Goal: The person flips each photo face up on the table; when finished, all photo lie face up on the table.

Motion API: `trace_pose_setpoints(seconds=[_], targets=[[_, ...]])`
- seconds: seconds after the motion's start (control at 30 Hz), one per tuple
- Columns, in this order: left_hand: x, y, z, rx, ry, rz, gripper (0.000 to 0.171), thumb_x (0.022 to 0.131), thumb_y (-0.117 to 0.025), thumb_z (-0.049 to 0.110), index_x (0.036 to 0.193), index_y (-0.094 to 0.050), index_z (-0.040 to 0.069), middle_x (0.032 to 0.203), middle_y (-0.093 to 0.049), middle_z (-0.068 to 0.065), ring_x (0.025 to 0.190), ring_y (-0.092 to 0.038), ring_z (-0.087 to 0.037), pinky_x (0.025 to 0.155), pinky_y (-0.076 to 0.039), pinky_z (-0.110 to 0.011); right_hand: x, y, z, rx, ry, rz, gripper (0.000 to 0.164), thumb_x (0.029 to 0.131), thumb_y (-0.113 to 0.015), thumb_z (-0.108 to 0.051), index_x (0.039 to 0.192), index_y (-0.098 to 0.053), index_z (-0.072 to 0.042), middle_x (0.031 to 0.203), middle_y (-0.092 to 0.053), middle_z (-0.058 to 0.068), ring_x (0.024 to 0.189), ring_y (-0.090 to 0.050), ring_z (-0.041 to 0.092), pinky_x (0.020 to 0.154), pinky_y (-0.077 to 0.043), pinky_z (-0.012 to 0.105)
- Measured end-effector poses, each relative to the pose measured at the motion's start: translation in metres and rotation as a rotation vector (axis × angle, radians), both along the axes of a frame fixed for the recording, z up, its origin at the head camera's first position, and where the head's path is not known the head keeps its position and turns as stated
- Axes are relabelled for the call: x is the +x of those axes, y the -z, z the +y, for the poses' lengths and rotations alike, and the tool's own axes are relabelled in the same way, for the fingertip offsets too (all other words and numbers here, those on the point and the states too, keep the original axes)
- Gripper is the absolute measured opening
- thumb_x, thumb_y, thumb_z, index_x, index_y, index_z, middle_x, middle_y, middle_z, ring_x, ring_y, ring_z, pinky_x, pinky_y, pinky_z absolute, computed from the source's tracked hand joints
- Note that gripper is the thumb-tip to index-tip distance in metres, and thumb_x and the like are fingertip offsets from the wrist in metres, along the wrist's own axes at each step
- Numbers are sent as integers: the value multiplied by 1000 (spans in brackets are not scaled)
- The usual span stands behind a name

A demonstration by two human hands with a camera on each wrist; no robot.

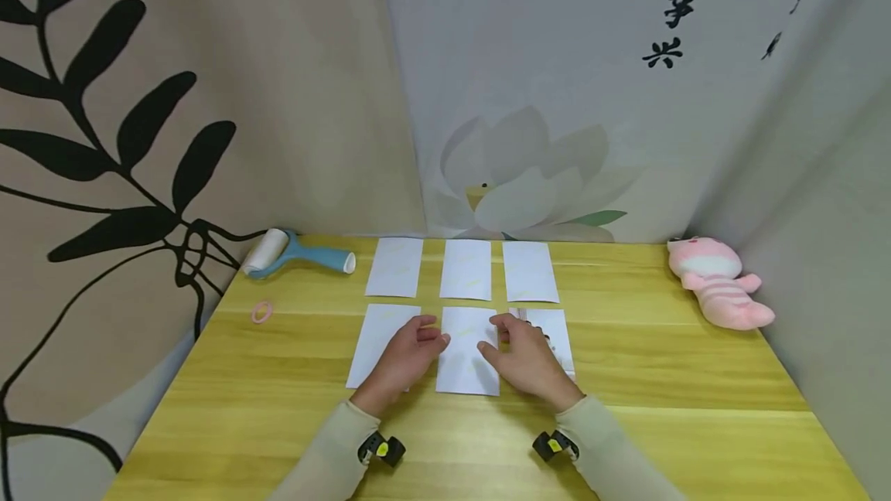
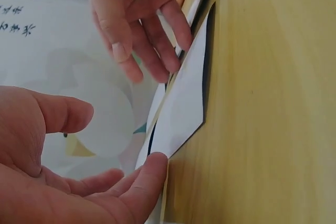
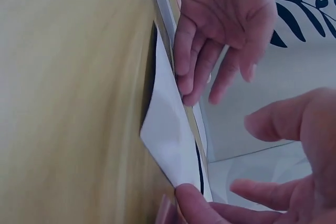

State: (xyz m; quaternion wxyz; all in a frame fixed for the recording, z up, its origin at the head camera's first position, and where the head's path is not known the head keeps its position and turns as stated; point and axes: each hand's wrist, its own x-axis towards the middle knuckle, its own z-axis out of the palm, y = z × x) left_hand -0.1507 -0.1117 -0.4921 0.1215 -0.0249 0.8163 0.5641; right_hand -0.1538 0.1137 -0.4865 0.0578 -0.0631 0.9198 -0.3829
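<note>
A white card (image 1: 468, 366) lies on the table in the middle of the front row, between my two hands. My left hand (image 1: 404, 358) is at its left side, thumb and fingers apart and relaxed, overlapping the front left card (image 1: 369, 346). On the other side, my right hand (image 1: 527, 358) bends loosely with its fingertips near the card's right edge. Beneath that hand sits the front right card (image 1: 559, 331), partly covered, with printed marks showing. Up close, the left wrist view has a little fingertip (image 2: 155, 163) right at the corner of the middle card (image 2: 184, 93).
A back row holds three white cards, left (image 1: 394, 267), middle (image 1: 466, 269) and right (image 1: 530, 272). A blue-handled lint roller (image 1: 299, 253) and a pink ring (image 1: 261, 312) lie at left. One pink plush toy (image 1: 720, 282) rests at the right edge. Curtains border the wooden table (image 1: 661, 362).
</note>
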Motion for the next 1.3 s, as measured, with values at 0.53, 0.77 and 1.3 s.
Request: trace_pose_setpoints(seconds=[0.53, 0.77, 1.3], targets=[[-3, 0, 4, 50, 4, -20, 55, 104, -67, 29, 148, -50, 1, 139, -65, -21, 124, -68, -32, 103, -57, -46, 8, 0, -8, 116, -133, 25, 93, 77, -94, -47, 150, -55, -5, 143, -64, 16, 131, -61, 35, 109, -52, 52], [-3, -1, 3, 68, 9, -32, 53, 105, -66, 28, 148, -51, 0, 139, -65, -22, 115, -70, -29, 99, -58, -43, 13, -1, -11, 175, -197, 45, 109, 67, -100, -45, 153, -49, -1, 152, -56, 21, 141, -52, 41, 117, -45, 54], [-6, 2, 0, 71, -4, -17, 47, 105, -66, 26, 143, -56, 0, 135, -67, -20, 121, -68, -30, 99, -59, -40, 14, -2, -10, 231, -256, 42, 108, 69, -98, -43, 155, -47, -1, 155, -53, 23, 146, -46, 43, 122, -40, 55]])
